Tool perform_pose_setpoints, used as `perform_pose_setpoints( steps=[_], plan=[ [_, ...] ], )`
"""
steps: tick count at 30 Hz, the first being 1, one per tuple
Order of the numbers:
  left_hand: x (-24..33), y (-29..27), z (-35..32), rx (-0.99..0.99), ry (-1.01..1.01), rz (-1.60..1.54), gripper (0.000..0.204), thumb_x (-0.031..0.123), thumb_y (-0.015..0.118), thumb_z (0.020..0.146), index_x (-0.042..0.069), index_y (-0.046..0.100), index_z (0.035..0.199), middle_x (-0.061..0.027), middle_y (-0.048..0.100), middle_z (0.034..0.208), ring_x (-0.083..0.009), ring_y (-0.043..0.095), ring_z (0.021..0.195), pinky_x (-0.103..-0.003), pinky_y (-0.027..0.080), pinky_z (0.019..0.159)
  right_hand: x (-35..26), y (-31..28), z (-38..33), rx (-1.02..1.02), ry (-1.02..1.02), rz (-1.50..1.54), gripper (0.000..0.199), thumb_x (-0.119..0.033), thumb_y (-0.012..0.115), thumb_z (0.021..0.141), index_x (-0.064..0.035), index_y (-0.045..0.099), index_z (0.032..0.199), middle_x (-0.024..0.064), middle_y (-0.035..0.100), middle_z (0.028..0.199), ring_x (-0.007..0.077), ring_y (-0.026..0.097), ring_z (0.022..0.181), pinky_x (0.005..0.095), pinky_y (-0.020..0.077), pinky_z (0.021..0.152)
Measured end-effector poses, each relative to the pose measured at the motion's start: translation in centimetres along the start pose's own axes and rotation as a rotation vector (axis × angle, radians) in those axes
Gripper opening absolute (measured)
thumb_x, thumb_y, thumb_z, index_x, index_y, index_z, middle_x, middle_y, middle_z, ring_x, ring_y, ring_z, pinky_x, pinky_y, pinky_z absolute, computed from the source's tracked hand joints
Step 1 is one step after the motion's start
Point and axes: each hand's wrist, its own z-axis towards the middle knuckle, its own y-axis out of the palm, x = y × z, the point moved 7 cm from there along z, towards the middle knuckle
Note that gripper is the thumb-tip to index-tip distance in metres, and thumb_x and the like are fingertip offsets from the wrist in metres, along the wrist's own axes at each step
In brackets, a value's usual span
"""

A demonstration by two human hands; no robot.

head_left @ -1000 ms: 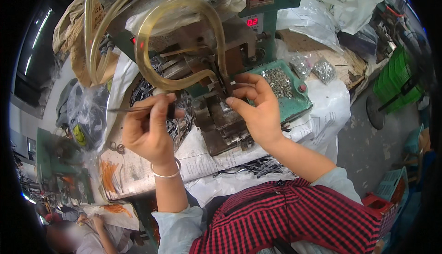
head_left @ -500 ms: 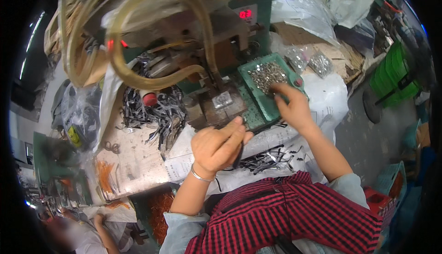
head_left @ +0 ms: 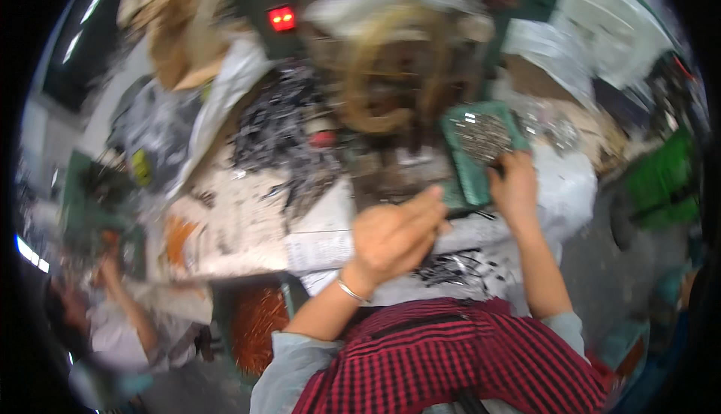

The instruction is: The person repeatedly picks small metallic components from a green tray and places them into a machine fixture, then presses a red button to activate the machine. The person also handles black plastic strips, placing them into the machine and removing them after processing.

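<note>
One tray (head_left: 472, 181) of many metal pieces (head_left: 481, 138) lay beside the right grip (head_left: 515, 183); its closure, like the left grip's (head_left: 396, 237), was unclear.

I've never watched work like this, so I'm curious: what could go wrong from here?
The right hand is at the green tray of small metal pieces; a knock could spill some. The left hand is just in front of the metal machine base, so it might get pinched if it strayed among moving parts. The loose dark strips heaped nearby could perhaps snag or slide.
</note>
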Motion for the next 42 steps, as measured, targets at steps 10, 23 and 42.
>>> perform_pose_setpoints(
  steps=[10,23,42],
  plan=[
    [-21.9,-20.6,-12.2,0.066,-0.717,0.773,0.011,0.009,0.07,0.091,0.007,0.076,0.099,-0.0107,0.074,0.101,-0.0311,0.069,0.089,-0.039,0.054,0.08,0.1,-0.8,-0.3,0.112,0.006,0.158,0.008,-0.003,0.069,0.089,-0.0022,0.065,0.095,0.0161,0.07,0.089,0.0366,0.067,0.082,0.0437,0.052,0.075],
    [-32.3,-21.3,-17.7,-0.474,-0.603,0.702,0.016,-0.001,0.061,0.084,0.006,0.068,0.096,-0.0161,0.07,0.101,-0.0394,0.064,0.097,-0.048,0.053,0.083,5.0,-2.9,-3.7,0.136,0.241,0.408,0.014,-0.005,0.069,0.094,0.0006,0.073,0.107,0.0102,0.074,0.1,0.0182,0.068,0.089,0.0308,0.0525,0.084],
    [-14.5,-9.4,-8.9,0.611,-0.833,-0.353,0.016,0.004,0.056,0.105,-0.006,0.066,0.111,-0.0156,0.072,0.102,-0.0185,0.07,0.077,-0.027,0.058,0.066,-12.5,-1.1,2.1,0.039,0.065,1.134,0.031,0.001,0.072,0.09,0.0,0.06,0.119,0.0063,0.069,0.109,0.0133,0.063,0.101,0.0286,0.0488,0.092]
  ],
)
